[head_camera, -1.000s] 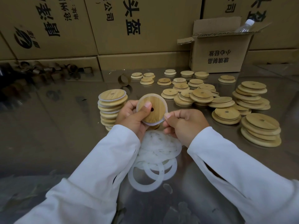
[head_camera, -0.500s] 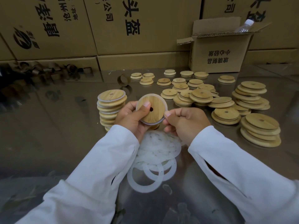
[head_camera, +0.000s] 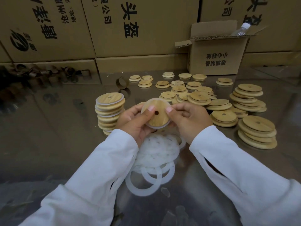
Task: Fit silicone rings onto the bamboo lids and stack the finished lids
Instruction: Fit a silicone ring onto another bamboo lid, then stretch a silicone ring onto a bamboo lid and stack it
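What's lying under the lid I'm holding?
A pile of white rings lies on the table below the lid. The left hand and right hand hide its far edge.

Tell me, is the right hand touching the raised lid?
Touching. The head view shows the right hand pinching the lid at its right edge, thumb tip on the rim.

Both arms wear long white sleeves with slits near the cuffs.

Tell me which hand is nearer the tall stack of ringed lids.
Left. The left hand holds the lid just beside the stack; the right hand holds that lid's far edge, farther away.
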`<state>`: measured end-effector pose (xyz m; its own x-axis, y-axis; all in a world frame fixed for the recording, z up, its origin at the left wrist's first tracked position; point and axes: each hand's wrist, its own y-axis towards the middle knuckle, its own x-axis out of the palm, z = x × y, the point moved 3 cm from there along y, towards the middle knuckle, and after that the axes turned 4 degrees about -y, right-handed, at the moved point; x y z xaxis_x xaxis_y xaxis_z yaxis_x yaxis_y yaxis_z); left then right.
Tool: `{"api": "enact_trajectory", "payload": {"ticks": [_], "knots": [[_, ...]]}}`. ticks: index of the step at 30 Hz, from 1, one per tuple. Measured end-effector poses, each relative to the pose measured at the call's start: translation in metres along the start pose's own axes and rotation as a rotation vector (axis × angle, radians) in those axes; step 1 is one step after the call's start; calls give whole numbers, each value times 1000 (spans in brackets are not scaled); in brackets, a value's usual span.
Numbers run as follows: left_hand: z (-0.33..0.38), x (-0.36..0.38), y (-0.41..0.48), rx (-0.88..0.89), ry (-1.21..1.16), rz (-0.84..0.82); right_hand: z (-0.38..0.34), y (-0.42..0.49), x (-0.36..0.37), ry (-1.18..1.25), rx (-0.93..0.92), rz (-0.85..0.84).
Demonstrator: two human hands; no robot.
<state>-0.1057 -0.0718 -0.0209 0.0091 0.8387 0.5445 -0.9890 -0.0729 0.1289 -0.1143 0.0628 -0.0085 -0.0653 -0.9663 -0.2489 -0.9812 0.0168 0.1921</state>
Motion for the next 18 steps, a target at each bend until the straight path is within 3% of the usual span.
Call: {"api": "enact_trajectory", "payload": {"ticks": [4,8,13,18], "knots": [[1,-4,3,33,33,124,15,22,-26,10,166,208],[6,-10,3,179,311,165,34,35,-42,-130,287,320],[7,-10,3,312,651,193,36,33,-39,-466,183,276],[-5,-8,13,168,1135,291,33,34,-42,-765,195,201]]}}
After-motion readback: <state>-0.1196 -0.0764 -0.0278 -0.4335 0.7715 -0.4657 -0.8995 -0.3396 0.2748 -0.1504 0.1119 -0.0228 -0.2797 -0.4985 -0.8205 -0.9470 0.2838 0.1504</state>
